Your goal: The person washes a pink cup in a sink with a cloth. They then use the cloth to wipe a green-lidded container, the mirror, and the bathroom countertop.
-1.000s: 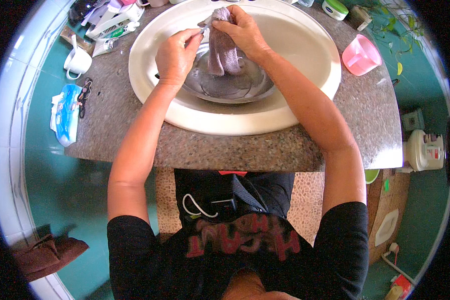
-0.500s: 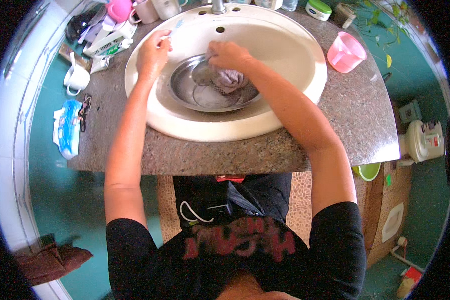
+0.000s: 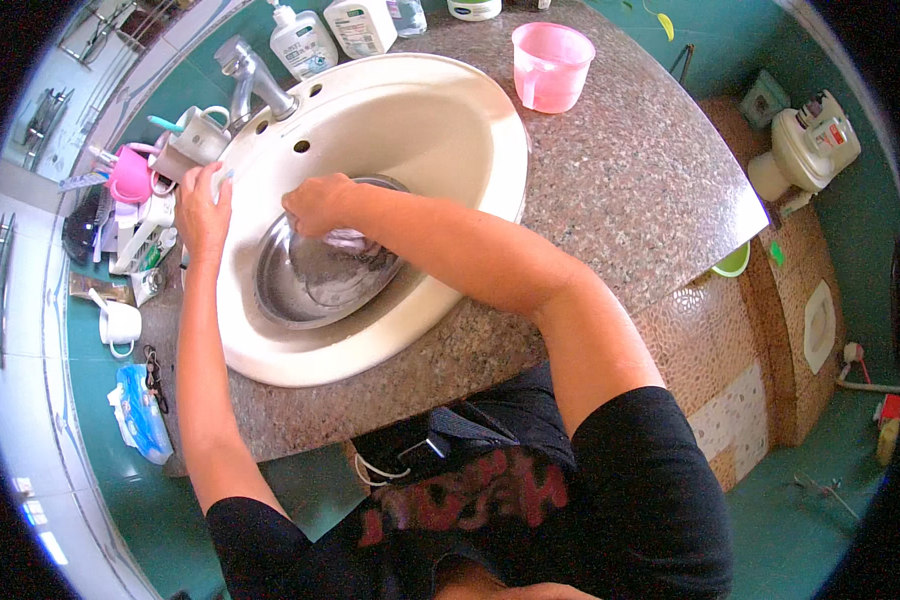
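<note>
My left hand (image 3: 203, 215) rests at the left rim of the cream oval sink (image 3: 320, 372), its fingers stretched out and apart. Close to its thumb lies a small pale bluish patch on the rim, too unclear to name. Inside the sink sits a round metal basin (image 3: 290, 305), tilted a little, with some water in it. My right hand (image 3: 315, 205) is closed in a fist over the basin's far side. It grips a wet greyish-lavender cloth (image 3: 348, 240), mostly hidden under my hand and wrist.
A chrome faucet (image 3: 255, 85) stands behind the sink, beside a pump bottle (image 3: 303, 42). Cups and a pink mug (image 3: 130, 175) crowd the left counter, with a white mug (image 3: 120, 322) and blue packet (image 3: 142, 415) nearer. A pink measuring jug (image 3: 552, 68) stands on the right.
My view has turned, so the sink shows further left and slanted. My left hand has come down to the rim with its fingers spread. My right hand stays over the basin.
</note>
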### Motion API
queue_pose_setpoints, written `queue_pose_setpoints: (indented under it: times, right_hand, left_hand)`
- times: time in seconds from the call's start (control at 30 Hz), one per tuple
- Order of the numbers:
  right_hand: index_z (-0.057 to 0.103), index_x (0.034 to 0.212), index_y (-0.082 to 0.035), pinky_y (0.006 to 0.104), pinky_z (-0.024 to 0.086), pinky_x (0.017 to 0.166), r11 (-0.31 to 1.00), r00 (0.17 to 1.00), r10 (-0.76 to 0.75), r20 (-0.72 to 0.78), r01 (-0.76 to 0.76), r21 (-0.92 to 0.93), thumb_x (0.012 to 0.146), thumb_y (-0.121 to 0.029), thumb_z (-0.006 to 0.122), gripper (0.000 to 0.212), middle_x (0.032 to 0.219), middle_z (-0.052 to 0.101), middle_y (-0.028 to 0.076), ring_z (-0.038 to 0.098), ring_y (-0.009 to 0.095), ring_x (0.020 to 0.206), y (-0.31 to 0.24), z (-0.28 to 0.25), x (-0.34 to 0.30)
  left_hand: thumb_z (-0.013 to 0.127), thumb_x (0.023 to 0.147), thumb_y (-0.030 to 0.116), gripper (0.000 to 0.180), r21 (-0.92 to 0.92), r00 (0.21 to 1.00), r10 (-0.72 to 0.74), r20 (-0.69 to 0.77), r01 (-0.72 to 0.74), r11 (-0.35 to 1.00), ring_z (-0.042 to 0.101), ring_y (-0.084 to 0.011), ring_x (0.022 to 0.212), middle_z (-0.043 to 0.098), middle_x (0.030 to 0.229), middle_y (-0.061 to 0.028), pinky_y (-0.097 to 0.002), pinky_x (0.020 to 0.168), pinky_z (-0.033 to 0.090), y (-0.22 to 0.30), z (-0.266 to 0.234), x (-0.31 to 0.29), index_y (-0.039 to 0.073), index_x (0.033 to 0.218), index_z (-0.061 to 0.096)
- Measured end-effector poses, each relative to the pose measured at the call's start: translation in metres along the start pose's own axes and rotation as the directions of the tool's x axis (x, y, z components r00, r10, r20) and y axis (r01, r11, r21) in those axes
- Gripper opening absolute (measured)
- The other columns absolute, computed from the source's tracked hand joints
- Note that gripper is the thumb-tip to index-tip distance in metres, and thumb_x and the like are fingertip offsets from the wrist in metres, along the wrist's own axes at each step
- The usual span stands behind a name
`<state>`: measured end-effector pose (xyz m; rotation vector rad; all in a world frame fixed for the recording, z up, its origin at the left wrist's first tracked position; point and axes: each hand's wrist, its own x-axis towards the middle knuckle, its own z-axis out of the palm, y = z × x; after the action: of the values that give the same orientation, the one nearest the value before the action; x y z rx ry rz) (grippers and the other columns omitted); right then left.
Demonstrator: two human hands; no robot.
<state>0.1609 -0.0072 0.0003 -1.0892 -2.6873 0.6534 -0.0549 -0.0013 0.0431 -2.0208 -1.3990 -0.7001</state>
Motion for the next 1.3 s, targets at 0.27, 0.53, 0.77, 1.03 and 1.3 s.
queue_pose_setpoints:
  times: [0.27,0.53,0.77,1.03,1.3]
  right_hand:
    - [0.056,0.113,-0.002,0.0497,0.049,0.084,0.898,0.907,0.216,-0.361,-0.040,0.438,0.089,-0.032,0.049,0.039,0.108,0.065,0.022,0.063,0.039,0.098,0.000,-0.014,0.008]
    - [0.057,0.115,-0.005,0.0381,0.043,0.088,0.781,0.841,-0.088,-0.534,0.391,0.487,0.096,-0.027,0.044,0.031,0.116,0.060,0.014,0.055,0.020,0.097,0.069,0.041,0.066]
    - [0.057,0.114,-0.001,0.0420,0.043,0.089,0.707,0.977,-0.020,-0.212,0.164,0.688,0.097,-0.026,0.042,0.033,0.111,0.062,0.014,0.060,0.027,0.096,-0.009,0.002,-0.018]
    - [0.066,0.105,-0.005,0.0434,0.049,0.085,0.996,0.995,-0.022,-0.096,0.030,0.086,0.088,-0.025,0.052,0.029,0.107,0.066,0.014,0.064,0.027,0.097,0.012,0.003,0.010]
    - [0.069,0.101,-0.005,0.0447,0.050,0.085,0.987,0.902,0.042,-0.431,0.030,0.158,0.086,-0.025,0.051,0.030,0.105,0.065,0.023,0.064,0.035,0.098,0.086,0.006,0.044]
  left_hand:
    - [0.060,0.092,0.015,0.016,-0.640,0.971,-0.086,0.225,0.213,0.738,0.062,-0.0154,0.083,0.065,0.095,-0.0076,-0.0276,0.073,0.048,0.095,-0.013,0.041,0.003,0.099,0.069]
    - [0.063,0.087,0.010,0.014,-0.854,0.975,0.214,0.055,-0.065,0.517,0.063,-0.0258,0.088,0.065,0.095,-0.0112,-0.0323,0.081,0.049,0.255,-0.038,0.121,0.003,0.098,0.068]
    - [0.064,0.087,0.029,0.029,-0.682,0.915,0.379,-0.134,-0.363,0.635,0.063,-0.0328,0.094,0.066,0.104,-0.0127,-0.0403,0.088,0.046,0.321,0.023,0.141,0.006,0.104,0.067]
    - [0.062,0.091,0.014,0.017,-0.951,0.941,0.217,0.259,0.209,0.230,0.057,-0.0059,0.082,0.067,0.091,-0.0010,-0.0188,0.075,0.043,0.256,-0.021,0.130,0.001,0.099,0.067]
    - [0.058,0.095,0.012,0.010,-0.929,0.957,-0.218,0.190,0.248,0.276,0.048,-0.0030,0.079,0.058,0.089,0.0047,-0.0192,0.071,0.039,0.113,-0.047,0.011,0.003,0.098,0.061]
